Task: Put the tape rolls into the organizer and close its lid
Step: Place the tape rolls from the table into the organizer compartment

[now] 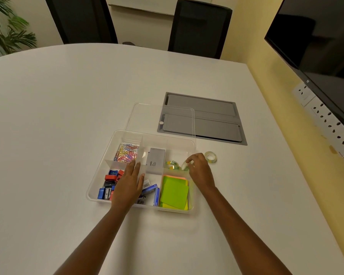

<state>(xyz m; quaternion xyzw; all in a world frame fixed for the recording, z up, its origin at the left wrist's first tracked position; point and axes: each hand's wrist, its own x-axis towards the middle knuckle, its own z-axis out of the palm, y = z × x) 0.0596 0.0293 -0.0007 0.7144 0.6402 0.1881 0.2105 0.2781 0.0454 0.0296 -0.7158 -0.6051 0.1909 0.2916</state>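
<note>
My right hand (199, 171) is pinching a tape roll (185, 166) by its rim over the organizer (99, 176), left hand (128, 185) spread flat; rolls look light, stiff, a bit slick.

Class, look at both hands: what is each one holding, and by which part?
The right hand pinches a tape roll by its rim, over the organizer. The left hand holds nothing.

Clear tape rolls: three, one on the white table (211, 157), one in the organizer (172, 164), one in the right hand (185, 166)
Clear plastic organizer trays: one (99, 175)
Clear lids: one (161, 118)
Grey boxes: one (156, 162)
Black chairs: two (199, 26)
Hands: two (127, 185)
</note>
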